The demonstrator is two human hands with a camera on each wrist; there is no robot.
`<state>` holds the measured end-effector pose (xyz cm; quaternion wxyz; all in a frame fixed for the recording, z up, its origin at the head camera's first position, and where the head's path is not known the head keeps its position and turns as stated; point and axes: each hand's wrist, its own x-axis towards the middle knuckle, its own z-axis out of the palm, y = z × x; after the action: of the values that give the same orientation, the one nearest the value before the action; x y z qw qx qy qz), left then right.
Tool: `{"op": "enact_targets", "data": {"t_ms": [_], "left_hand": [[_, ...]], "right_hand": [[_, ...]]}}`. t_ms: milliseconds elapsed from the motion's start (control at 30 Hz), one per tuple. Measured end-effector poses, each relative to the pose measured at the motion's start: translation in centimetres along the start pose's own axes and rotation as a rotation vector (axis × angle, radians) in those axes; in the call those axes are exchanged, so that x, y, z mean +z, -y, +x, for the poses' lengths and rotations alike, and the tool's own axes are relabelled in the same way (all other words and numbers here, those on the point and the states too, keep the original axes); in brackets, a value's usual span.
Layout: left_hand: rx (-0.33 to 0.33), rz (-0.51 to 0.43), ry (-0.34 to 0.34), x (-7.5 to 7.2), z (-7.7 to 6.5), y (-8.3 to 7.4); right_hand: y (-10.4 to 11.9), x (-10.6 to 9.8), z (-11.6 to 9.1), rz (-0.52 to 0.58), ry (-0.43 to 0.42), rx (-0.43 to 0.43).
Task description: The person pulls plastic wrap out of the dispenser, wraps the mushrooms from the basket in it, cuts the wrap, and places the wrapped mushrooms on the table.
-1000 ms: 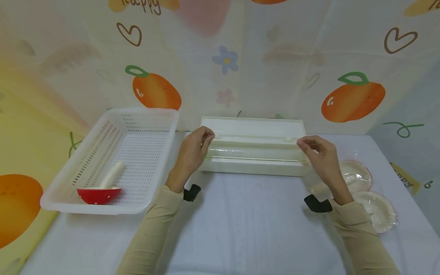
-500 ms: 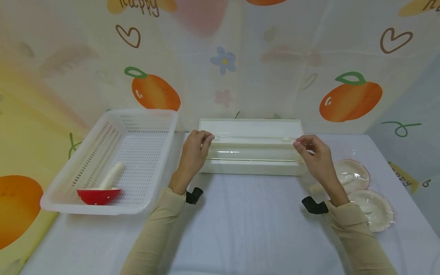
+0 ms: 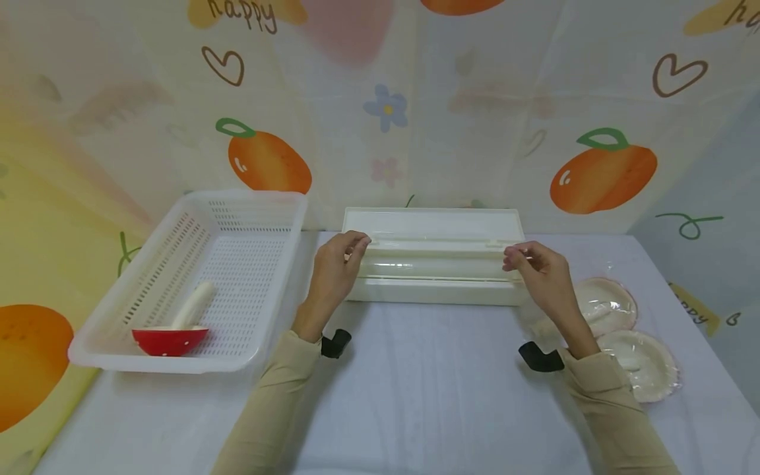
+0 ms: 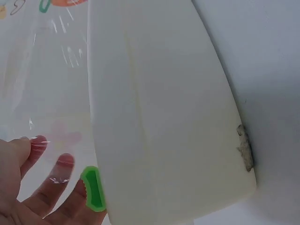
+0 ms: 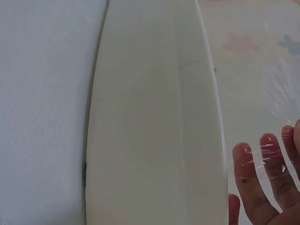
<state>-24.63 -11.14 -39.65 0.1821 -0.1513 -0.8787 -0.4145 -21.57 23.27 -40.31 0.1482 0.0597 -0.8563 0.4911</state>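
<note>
A long cream cling film dispenser (image 3: 433,292) stands at the back of the table with its lid (image 3: 433,221) raised. My left hand (image 3: 335,270) pinches the cling film (image 4: 61,51) between thumb and index finger at the dispenser's left end. At the right end my right hand (image 3: 543,274) pinches the film's other side. In the right wrist view the clear film (image 5: 276,93) lies against several fingertips (image 5: 243,152); the thumb is mostly out of frame. A green slider (image 4: 95,190) sits at the dispenser's edge beside my left fingers.
On the left stands a white perforated basket (image 3: 249,356) holding a red ladle (image 3: 170,342) with a pale handle. Two film-wrapped plates (image 3: 605,307) lie to the right, partly behind my right forearm. A patterned cloth backdrop rises close behind the dispenser.
Both hands keep their pinch on the cling film. My right fingertips have moved slightly left and down; the left hand has barely moved. The head view has shifted a little.
</note>
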Motion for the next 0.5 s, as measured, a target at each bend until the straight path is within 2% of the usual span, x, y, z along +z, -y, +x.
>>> {"op": "enact_targets", "data": {"t_ms": [200, 367, 500], "left_hand": [[-0.049, -0.072, 0.018, -0.2, -0.1, -0.2], [-0.060, -0.152, 0.033, -0.7, 0.1, -0.8], [-0.038, -0.180, -0.003, -1.2, 0.5, -1.3]], "right_hand": [[0.1, 0.0, 0.0, 0.071, -0.018, -0.009], [-0.1, -0.4, 0.2, 0.278, -0.014, -0.005], [0.3, -0.8, 0.4, 0.447, 0.002, 0.010]]}}
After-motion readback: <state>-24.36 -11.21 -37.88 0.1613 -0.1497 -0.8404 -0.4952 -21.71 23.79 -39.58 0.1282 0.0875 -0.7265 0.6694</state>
